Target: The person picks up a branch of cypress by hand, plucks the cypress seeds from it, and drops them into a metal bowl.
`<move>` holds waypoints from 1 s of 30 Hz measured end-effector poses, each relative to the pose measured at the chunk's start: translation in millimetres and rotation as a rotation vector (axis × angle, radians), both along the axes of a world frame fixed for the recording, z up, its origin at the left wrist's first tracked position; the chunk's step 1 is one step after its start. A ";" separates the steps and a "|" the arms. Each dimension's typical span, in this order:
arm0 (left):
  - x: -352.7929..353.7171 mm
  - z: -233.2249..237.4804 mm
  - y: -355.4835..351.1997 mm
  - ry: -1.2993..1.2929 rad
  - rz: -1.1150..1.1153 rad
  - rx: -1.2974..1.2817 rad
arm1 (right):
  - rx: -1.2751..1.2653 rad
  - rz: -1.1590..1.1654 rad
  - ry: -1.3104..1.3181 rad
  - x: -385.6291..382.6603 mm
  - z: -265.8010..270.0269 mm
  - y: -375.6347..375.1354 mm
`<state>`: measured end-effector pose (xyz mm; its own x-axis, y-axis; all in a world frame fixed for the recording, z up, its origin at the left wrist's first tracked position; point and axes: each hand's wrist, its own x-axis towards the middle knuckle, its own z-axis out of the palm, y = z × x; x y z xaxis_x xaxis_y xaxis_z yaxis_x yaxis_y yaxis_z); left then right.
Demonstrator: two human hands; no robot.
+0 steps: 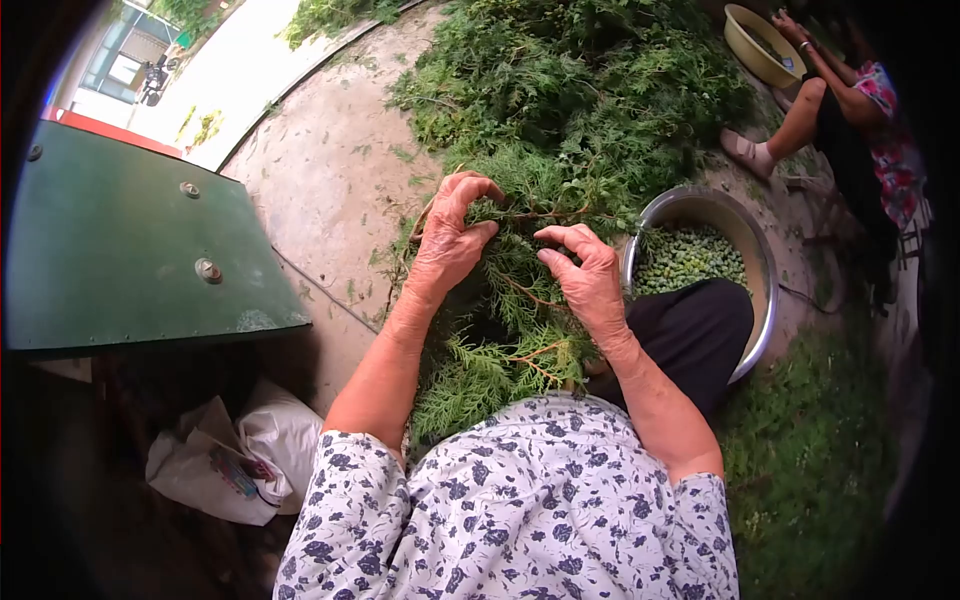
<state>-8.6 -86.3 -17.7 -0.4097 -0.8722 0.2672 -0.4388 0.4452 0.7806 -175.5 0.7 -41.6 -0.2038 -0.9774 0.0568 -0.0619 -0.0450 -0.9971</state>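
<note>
A leafy evergreen branch (520, 285) with flat, scaly green sprays and brown twigs lies over my lap. My left hand (452, 238) is closed around its upper part, fingers curled over the twigs. Just to the right, my right hand (592, 280) hovers by the foliage, thumb and forefinger bent with a gap between them; nothing shows in that gap. Beside my right knee stands a wide metal basin (768, 300), holding many small green cone-like pieces (690, 257). My leg in dark trousers covers part of the basin.
A large heap of cut evergreen branches (590, 80) lies ahead. More greenery (810, 440) spreads at right. Another person (850, 105) sits at upper right by a yellow basin (745, 40). At left are a green panel (130, 240) and a white sack (280, 440).
</note>
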 end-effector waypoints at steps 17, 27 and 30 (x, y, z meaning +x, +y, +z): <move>10.1 -7.3 7.5 -0.232 -0.131 -0.015 | -0.147 -0.054 0.293 14.1 -7.3 -7.2; 6.4 -9.1 9.1 -0.266 -0.055 0.009 | 0.245 -0.002 -0.384 -0.1 1.4 11.2; 6.8 -6.9 10.2 -0.281 -0.057 0.018 | 0.236 0.037 -0.557 -2.4 -4.7 8.3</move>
